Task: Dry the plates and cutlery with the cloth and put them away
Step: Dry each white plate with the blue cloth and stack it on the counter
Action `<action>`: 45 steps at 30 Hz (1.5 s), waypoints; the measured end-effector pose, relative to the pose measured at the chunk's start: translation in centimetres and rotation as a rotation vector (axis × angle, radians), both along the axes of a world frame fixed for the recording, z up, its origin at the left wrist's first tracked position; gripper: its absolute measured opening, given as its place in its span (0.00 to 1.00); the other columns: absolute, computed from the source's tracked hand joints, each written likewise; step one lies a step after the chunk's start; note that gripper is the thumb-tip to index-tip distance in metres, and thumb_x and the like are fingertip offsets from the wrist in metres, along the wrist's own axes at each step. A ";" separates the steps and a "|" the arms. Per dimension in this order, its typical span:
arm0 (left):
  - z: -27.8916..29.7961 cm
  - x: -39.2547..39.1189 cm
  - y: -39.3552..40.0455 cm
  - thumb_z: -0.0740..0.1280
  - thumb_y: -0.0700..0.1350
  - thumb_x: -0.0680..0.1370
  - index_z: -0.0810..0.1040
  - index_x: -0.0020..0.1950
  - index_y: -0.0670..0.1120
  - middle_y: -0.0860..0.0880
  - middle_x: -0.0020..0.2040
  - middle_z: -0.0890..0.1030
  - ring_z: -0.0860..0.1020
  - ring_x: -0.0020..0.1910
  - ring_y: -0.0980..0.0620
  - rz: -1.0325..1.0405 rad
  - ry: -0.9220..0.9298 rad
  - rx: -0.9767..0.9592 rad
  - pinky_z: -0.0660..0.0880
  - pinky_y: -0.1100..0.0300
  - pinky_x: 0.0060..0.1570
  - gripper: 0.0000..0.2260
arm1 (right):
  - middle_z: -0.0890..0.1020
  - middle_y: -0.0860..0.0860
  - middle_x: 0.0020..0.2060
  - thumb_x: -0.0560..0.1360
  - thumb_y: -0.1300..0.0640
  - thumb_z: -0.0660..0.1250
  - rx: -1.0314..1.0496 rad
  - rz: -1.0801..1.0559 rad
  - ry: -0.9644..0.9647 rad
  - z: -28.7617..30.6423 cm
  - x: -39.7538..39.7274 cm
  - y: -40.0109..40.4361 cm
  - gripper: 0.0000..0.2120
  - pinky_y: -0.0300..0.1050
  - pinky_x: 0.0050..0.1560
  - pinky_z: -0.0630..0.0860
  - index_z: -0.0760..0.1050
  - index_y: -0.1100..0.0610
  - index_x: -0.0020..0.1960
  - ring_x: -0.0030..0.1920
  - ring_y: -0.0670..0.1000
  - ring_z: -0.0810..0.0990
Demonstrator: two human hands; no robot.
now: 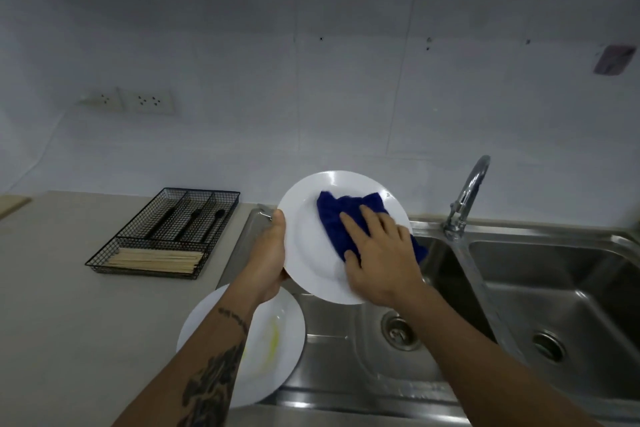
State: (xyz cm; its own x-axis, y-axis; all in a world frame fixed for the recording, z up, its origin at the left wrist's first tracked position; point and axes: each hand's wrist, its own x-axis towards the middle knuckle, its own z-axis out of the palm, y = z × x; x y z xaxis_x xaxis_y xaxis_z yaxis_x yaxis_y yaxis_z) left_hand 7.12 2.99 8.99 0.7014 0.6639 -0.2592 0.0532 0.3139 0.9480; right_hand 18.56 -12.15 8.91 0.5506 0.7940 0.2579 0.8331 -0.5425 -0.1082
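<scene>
We held a white plate (311,239) tilted above the left basin of the sink (346,374) — our left hand (270,253) clasped its left rim, thumb on the edge. Our right hand (377,253) lay flat, fingers spread, pressing a blue cloth (337,218) onto the plate's face. A second plate (273,350), smeared yellow, rested at the table's right edge by the sink. A wire tray (162,229) of cutlery sat further back on the table.

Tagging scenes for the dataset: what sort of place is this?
Most likely a home kitchen counter. A stainless double sink with a tap is set into it, a wire cutlery tray sits beside it, and the wall behind is tiled, with power sockets.
</scene>
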 end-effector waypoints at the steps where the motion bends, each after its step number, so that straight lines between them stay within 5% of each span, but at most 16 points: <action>1: 0.2 -0.1 -0.1 0.49 0.67 0.80 0.79 0.57 0.57 0.50 0.53 0.85 0.83 0.54 0.46 -0.003 -0.002 -0.013 0.79 0.38 0.54 0.24 | 0.56 0.52 0.79 0.78 0.45 0.52 0.014 -0.041 -0.003 0.5 0.1 0.6 0.30 0.57 0.73 0.56 0.53 0.46 0.79 0.74 0.57 0.57; 8: 0.7 -0.6 0.6 0.49 0.61 0.83 0.79 0.60 0.53 0.49 0.56 0.85 0.82 0.57 0.50 -0.120 -0.105 -0.110 0.78 0.51 0.54 0.22 | 0.53 0.49 0.80 0.78 0.53 0.58 0.106 0.111 0.168 1.4 -2.6 4.7 0.32 0.59 0.72 0.57 0.53 0.45 0.79 0.74 0.57 0.56; 14: -0.1 -2.2 3.5 0.55 0.52 0.84 0.75 0.67 0.45 0.41 0.60 0.82 0.80 0.60 0.41 -0.032 -0.137 -0.159 0.77 0.39 0.59 0.18 | 0.66 0.50 0.73 0.72 0.50 0.63 0.116 0.251 0.028 0.7 -3.9 4.0 0.31 0.54 0.65 0.68 0.64 0.45 0.75 0.65 0.55 0.68; 18: -0.4 -2.4 4.4 0.59 0.45 0.83 0.76 0.65 0.46 0.42 0.59 0.83 0.81 0.59 0.40 -0.013 -0.083 -0.038 0.76 0.38 0.60 0.13 | 0.72 0.53 0.67 0.68 0.51 0.65 0.108 0.094 -0.138 0.2 -3.4 4.2 0.31 0.55 0.58 0.71 0.68 0.47 0.72 0.58 0.57 0.73; 21: 0.0 -2.2 4.6 0.61 0.39 0.80 0.77 0.59 0.51 0.43 0.55 0.83 0.82 0.53 0.40 0.086 0.014 0.223 0.79 0.37 0.53 0.12 | 0.75 0.53 0.63 0.67 0.51 0.66 0.134 0.002 -0.160 -0.4 -3.3 4.4 0.31 0.56 0.54 0.71 0.70 0.48 0.70 0.54 0.58 0.75; 27: -0.3 -1.9 4.5 0.57 0.40 0.81 0.65 0.73 0.65 0.58 0.64 0.73 0.74 0.59 0.56 0.154 0.083 0.743 0.72 0.59 0.56 0.26 | 0.77 0.57 0.59 0.64 0.53 0.71 0.183 -0.045 -0.099 -1.2 -5.0 6.0 0.31 0.57 0.49 0.78 0.72 0.53 0.68 0.51 0.59 0.77; 34: -1.1 -2.4 5.9 0.56 0.39 0.83 0.65 0.75 0.62 0.59 0.63 0.72 0.72 0.57 0.59 0.149 0.045 0.801 0.70 0.63 0.59 0.25 | 0.74 0.57 0.64 0.68 0.55 0.69 0.170 0.061 -0.109 -2.1 -5.6 6.5 0.30 0.54 0.50 0.79 0.71 0.52 0.70 0.54 0.59 0.75; 41: -1.4 -2.2 5.8 0.56 0.39 0.82 0.67 0.75 0.61 0.54 0.65 0.72 0.73 0.58 0.56 0.159 0.075 0.780 0.70 0.60 0.58 0.24 | 0.72 0.60 0.63 0.68 0.56 0.64 0.262 -0.111 -0.023 -1.8 -4.0 7.4 0.30 0.58 0.53 0.78 0.70 0.56 0.71 0.53 0.62 0.74; 45: -0.4 -1.5 6.1 0.56 0.38 0.82 0.68 0.74 0.60 0.51 0.63 0.75 0.75 0.56 0.55 0.134 0.053 0.744 0.73 0.58 0.60 0.24 | 0.71 0.56 0.65 0.68 0.54 0.64 0.191 0.042 -0.078 -0.7 -5.1 8.6 0.31 0.55 0.51 0.76 0.68 0.53 0.72 0.54 0.59 0.71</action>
